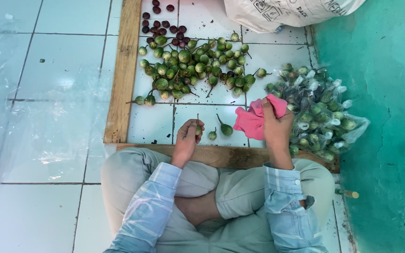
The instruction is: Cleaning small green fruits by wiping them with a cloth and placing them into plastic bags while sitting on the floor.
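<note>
- A person sits cross-legged on a white tiled floor [48, 70], at the near edge of a wooden frame [123, 70] laid on the tiles.
- The left hand [187, 139] is curled around a small green eggplant [198, 130], its stem pointing up between the fingers.
- The right hand [277, 126] grips a pink cloth [254, 121], thumb pressed on top.
- Two loose eggplants [221, 131] lie between the hands, inside the frame.
- A heap of green eggplants [198, 65] fills the middle of the frame; dark red ones [162, 26] lie at its far edge.
- Clear bags of eggplants [319, 112] pile against the teal wall [385, 117] at the right.
- A white sack [287, 11] lies beyond.
</note>
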